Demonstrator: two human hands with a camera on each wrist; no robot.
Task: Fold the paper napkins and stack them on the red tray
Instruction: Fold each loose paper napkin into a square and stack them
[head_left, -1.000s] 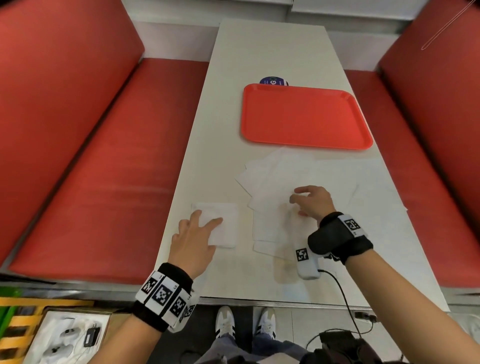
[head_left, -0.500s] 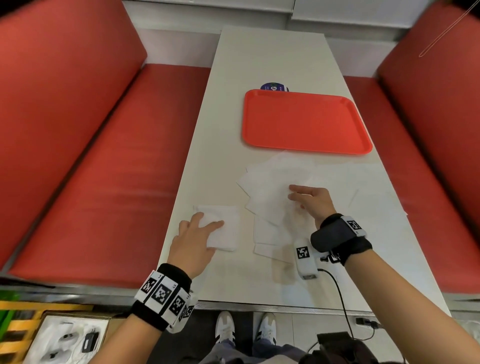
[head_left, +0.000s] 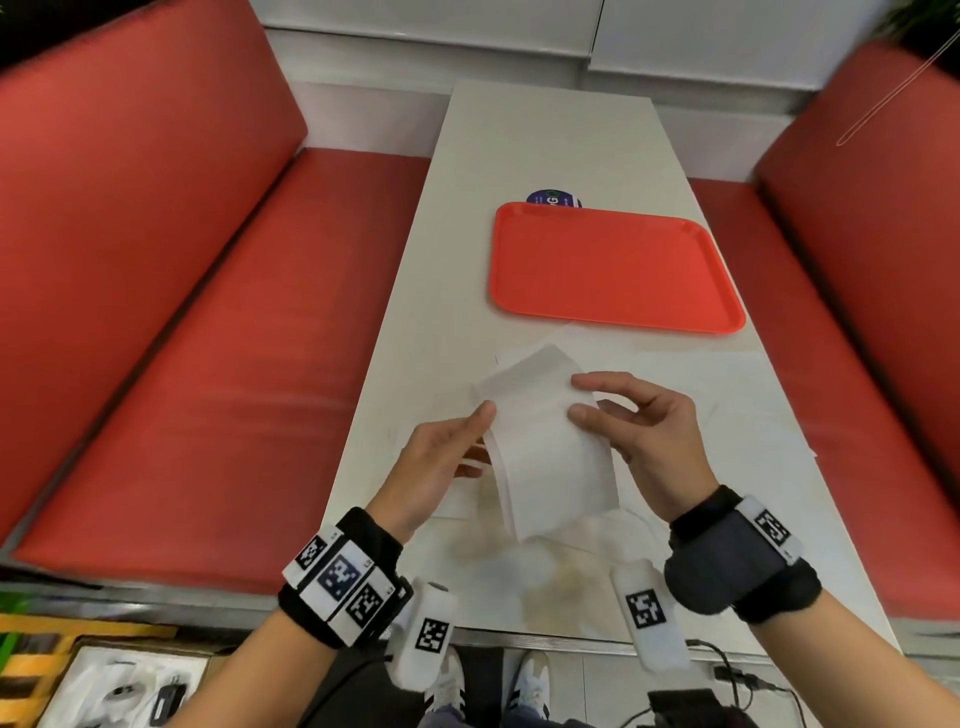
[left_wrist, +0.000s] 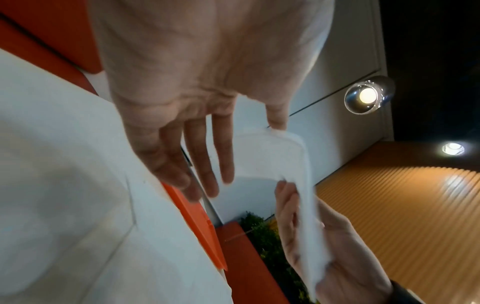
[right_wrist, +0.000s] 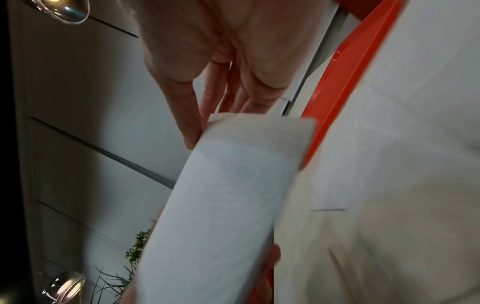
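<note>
A white paper napkin (head_left: 545, 452) hangs bent above the near end of the table, held between both hands. My left hand (head_left: 480, 436) pinches its left edge, thumb on top and fingers underneath. My right hand (head_left: 576, 400) pinches the right edge between index finger and thumb. In the left wrist view the napkin (left_wrist: 309, 216) curves from my left thumb to the right hand (left_wrist: 337, 257). The right wrist view shows the napkin (right_wrist: 228, 195) as a broad strip below the right hand (right_wrist: 202, 127). The red tray (head_left: 613, 265) lies beyond, with nothing on it.
Several loose white napkins (head_left: 691, 379) lie spread on the white table (head_left: 545, 140) between the hands and the tray. A blue round sticker (head_left: 553, 198) peeks out behind the tray. Red benches (head_left: 218, 364) flank the table on both sides.
My left hand left the folded napkin at the table's left and came to the middle. Both hands lifted one napkin off the spread pile and now hold it in the air.
</note>
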